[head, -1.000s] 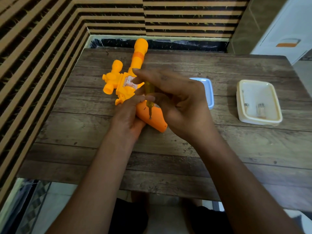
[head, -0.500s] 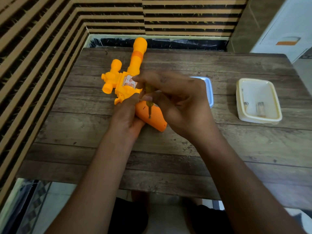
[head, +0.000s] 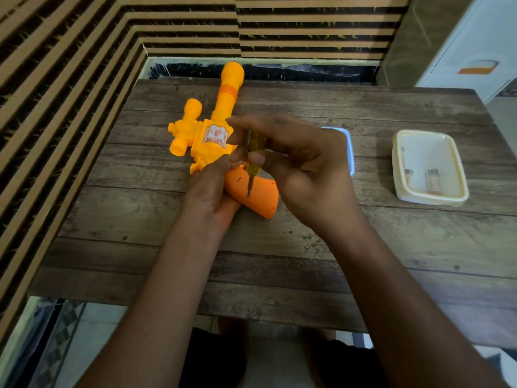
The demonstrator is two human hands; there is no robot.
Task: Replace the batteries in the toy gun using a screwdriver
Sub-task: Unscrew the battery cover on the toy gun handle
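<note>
An orange-yellow toy gun [head: 215, 133] lies on the wooden table [head: 307, 247], barrel pointing away from me, its darker orange grip [head: 260, 197] toward me. My left hand [head: 212, 189] clasps the gun at the top of the grip. My right hand [head: 302, 166] pinches a screwdriver [head: 251, 161] with a clear yellow handle, held nearly upright. Its metal tip rests on a screw in the side of the grip. Two batteries [head: 432, 177] lie in a cream tray at the right.
The cream tray [head: 453, 191] stands on the right side of the table. A light blue tray [head: 349, 152] shows partly behind my right hand. A striped wall runs along the left and the far side. The table's near edge is just below my forearms.
Both hands stay on the gun and screwdriver. My right fingers have shifted slightly around the handle, and the tip stays on the screw.
</note>
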